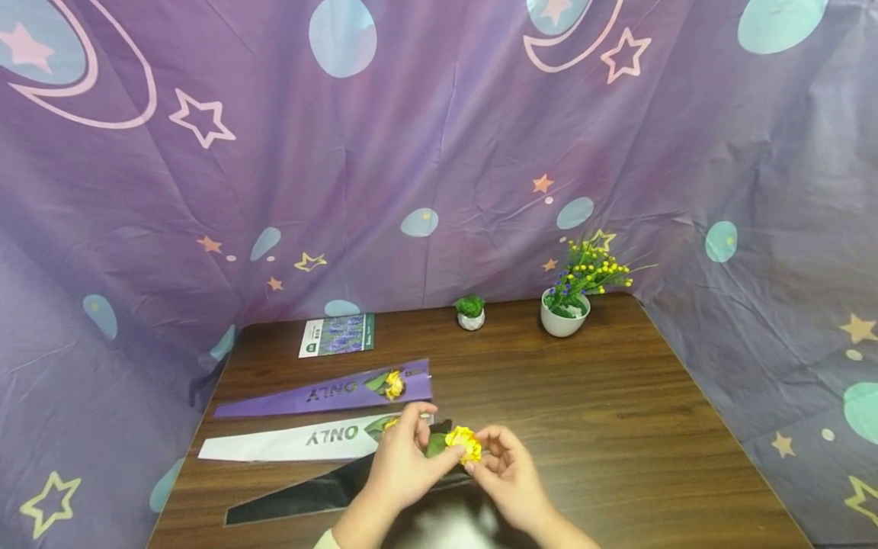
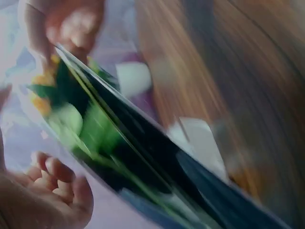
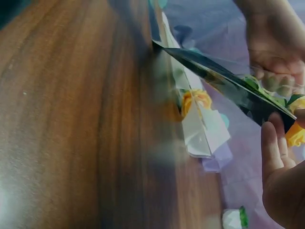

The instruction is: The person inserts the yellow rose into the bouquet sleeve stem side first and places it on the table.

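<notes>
A black flower sleeve (image 1: 302, 492) with a clear front holds an artificial yellow rose (image 1: 464, 444) with green leaves. The sleeve slants above the table, its narrow end toward the left. My right hand (image 1: 511, 476) pinches the sleeve's wide end beside the bloom, fingertips on its rim in the right wrist view. Across from it, my left hand (image 1: 411, 457) straddles the leaves, thumb reaching to the petals. In the left wrist view the left hand's fingers (image 2: 55, 174) curl loosely beside the sleeve. That view is blurred.
A white sleeve (image 1: 274, 442) and a purple sleeve (image 1: 274, 400), each with a yellow rose, lie behind the black one. Farther back stand a printed card (image 1: 338, 335), a small potted plant (image 1: 470, 319) and a larger white flowerpot (image 1: 565, 319). A purple curtain (image 1: 439, 152) hangs behind the wooden table (image 1: 617, 419).
</notes>
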A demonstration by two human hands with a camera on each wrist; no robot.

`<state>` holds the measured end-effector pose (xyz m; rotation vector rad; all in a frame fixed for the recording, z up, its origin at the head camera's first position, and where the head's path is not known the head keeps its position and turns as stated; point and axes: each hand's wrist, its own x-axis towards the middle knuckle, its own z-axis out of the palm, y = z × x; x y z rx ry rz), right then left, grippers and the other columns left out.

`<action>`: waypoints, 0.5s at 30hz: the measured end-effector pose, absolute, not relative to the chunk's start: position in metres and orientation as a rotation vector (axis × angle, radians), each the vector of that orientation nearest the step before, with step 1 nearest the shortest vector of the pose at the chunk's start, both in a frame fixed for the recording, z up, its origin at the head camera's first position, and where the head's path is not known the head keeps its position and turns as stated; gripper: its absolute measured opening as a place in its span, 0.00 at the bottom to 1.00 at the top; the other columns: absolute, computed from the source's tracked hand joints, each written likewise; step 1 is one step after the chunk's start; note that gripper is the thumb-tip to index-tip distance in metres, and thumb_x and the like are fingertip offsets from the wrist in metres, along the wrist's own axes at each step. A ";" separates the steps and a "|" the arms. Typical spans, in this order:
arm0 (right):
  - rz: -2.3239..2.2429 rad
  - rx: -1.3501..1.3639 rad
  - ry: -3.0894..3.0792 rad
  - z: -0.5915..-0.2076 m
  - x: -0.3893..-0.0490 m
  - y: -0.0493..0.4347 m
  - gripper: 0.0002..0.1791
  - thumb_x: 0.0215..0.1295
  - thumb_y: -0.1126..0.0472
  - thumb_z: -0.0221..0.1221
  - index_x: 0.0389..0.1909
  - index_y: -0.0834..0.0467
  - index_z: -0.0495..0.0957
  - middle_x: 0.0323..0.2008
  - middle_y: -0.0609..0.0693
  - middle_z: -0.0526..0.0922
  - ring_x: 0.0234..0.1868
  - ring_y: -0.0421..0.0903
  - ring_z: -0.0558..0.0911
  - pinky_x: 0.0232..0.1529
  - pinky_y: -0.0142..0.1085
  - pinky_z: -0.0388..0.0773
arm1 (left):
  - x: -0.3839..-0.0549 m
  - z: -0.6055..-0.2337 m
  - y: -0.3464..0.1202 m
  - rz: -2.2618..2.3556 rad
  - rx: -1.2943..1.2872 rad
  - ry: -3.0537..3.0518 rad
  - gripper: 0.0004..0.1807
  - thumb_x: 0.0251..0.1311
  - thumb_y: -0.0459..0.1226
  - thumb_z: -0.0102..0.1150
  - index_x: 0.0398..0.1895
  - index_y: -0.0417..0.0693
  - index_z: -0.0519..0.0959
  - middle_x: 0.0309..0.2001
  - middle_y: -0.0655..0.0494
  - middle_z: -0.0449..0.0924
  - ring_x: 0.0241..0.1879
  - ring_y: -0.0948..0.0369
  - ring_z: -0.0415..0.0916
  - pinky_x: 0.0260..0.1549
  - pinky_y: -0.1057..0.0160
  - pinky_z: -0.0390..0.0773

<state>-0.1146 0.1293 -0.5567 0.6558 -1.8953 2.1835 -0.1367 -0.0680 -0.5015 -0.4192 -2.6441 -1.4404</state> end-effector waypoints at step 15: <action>2.307 0.347 -1.909 -0.543 -0.120 0.142 0.21 0.61 0.83 0.60 0.54 0.80 0.65 0.40 0.51 0.85 0.33 0.42 0.87 0.31 0.39 0.88 | -0.135 -0.539 -0.107 -0.626 -0.510 -2.959 0.43 0.36 0.36 0.78 0.64 0.40 0.76 0.57 0.43 0.81 0.56 0.43 0.78 0.59 0.35 0.72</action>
